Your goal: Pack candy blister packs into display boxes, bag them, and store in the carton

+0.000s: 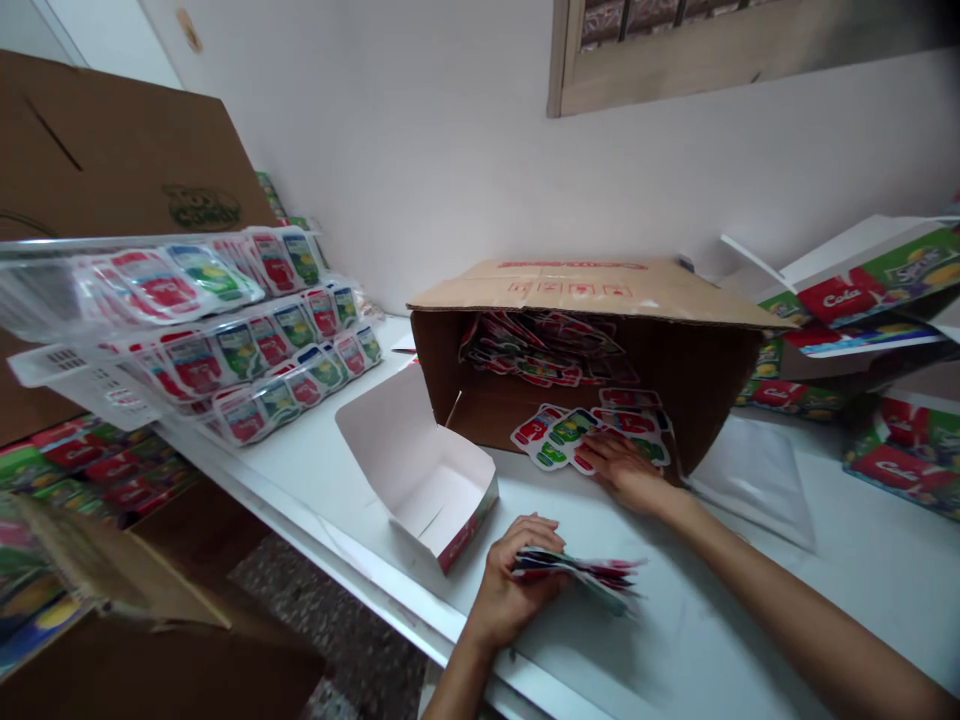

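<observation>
My left hand (521, 578) is closed around a stack of flat, printed sachets (592, 572), held edge-on above the white table near its front edge. My right hand (622, 465) lies with fingers stretched out on loose red and green sachets (553, 432) at the mouth of a cardboard box (581, 290). This box rests on its side, its opening toward me, and a heap of similar sachets (536, 345) fills its back left part. Just left of my hands stands a small open carton (439, 490), white inside, with its lid raised; no sachets show in it.
At the left, clear plastic packs of sachets (255, 340) are stacked on the table. Large cardboard boxes (112, 150) and an open box (150, 640) stand beyond its left edge. Printed cartons (900, 465) crowd the right side, near a clear plastic bag (757, 475).
</observation>
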`<state>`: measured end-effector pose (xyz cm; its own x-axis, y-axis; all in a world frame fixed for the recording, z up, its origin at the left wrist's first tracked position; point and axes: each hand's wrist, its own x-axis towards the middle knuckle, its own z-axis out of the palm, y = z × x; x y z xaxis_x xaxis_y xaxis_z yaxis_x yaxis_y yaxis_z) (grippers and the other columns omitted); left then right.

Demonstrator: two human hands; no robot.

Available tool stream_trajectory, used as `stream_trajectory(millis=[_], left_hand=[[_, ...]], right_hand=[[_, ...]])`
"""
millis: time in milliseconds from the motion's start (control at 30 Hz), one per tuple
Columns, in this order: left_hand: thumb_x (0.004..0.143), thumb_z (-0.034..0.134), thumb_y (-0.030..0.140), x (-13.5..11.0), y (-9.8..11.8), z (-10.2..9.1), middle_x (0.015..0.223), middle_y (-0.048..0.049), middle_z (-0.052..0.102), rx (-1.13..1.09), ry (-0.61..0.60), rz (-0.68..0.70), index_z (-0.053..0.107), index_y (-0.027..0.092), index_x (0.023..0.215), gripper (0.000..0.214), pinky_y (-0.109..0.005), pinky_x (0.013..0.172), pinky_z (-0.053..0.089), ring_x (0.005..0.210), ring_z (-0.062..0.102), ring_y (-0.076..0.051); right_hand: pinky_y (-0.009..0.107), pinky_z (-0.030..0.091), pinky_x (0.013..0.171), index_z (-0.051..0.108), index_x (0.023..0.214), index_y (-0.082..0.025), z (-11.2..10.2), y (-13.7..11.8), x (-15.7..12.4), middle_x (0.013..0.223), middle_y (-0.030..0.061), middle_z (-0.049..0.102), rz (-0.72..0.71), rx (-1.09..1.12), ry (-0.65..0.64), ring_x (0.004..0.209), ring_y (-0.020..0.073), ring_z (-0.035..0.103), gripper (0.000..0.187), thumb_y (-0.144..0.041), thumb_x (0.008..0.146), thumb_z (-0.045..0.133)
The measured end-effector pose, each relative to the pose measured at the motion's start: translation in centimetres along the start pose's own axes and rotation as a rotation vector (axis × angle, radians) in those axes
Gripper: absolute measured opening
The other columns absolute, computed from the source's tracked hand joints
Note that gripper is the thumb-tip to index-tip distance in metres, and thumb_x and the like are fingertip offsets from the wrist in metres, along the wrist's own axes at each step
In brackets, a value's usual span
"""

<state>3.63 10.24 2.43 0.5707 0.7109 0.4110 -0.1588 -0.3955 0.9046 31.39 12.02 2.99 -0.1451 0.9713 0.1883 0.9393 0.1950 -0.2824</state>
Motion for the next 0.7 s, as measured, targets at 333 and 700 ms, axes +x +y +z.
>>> stream_trajectory(millis=[333,700], left_hand=[[0.074,0.076,0.030,-0.6,-0.2,0.1,0.153,-0.0119,0.034,0.082,0.037,-0.127,0.068,0.018,0.086,0.018,-0.056,0.115,0.022,0.144,0.022,-0.035],[0.069,0.080,0.029,0.3,0.1,-0.1,0.097,-0.0088,0.072,-0.002,-0.039,-0.118,0.068,0.018,0.091,0.028,-0.046,0.105,0.039,0.111,0.061,-0.029]], right_hand=[[0.038,0.047,0.095,0.065,0.120,-0.025,-4.2,-7.9,-8.0,0.112,0.0064,0.068,0.074,0.816,-0.191,0.104,0.0237,0.062,0.040,-0.044,0.099,0.036],[0.046,0.040,0.104,0.062,0.125,-0.022,-2.3,-2.0,-4.1,0.124,0.0094,0.064,0.177,0.467,-0.039,0.117,0.0273,0.057,0.049,-0.047,0.097,0.031]])
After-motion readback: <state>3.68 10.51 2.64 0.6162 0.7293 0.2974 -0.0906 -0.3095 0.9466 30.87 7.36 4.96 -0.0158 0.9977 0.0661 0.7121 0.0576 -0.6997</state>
